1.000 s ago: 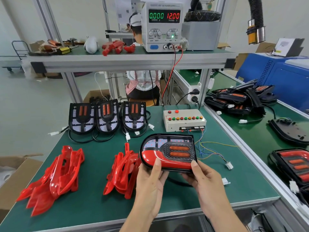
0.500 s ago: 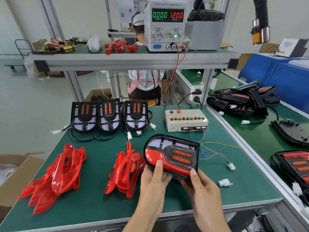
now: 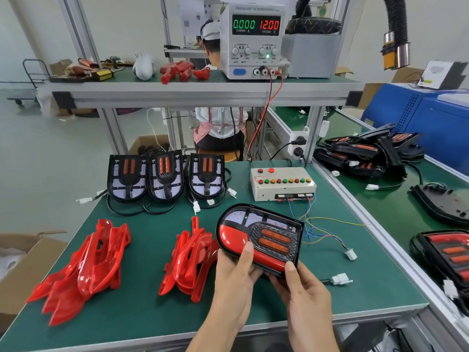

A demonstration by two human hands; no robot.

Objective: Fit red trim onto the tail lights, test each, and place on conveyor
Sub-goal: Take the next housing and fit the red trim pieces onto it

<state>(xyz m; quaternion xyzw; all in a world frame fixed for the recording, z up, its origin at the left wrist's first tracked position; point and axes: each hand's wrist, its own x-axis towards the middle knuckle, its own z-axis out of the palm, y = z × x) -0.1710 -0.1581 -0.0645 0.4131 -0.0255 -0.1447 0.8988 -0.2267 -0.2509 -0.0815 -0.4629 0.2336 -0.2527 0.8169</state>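
**Both hands hold a tail light above the bench**

The person's left hand [image 3: 234, 278] and right hand [image 3: 303, 290] both grip one tail light [image 3: 258, 237] by its near edge, thumbs pressed on its face, fingers curled beneath. The light is tilted, raised over the green table [image 3: 142, 308], and a red trim [image 3: 234, 236] covers its left and lower part beside two orange bars. Its white plug [image 3: 340, 278] lies on the table to the right.

Just left of the held light sits a pile of red trims [image 3: 189, 260]; a second pile [image 3: 83, 270] lies farther left. Three untrimmed tail lights [image 3: 166, 174] stand in a row at the back of the table. Right of them is a test box [image 3: 281, 182] with coloured buttons, wires trailing from its front. A power supply [image 3: 252, 39] on the upper shelf reads 0.000 and 12.00. More tail lights [image 3: 365, 154] lie on the conveyor [image 3: 396, 207] at right.
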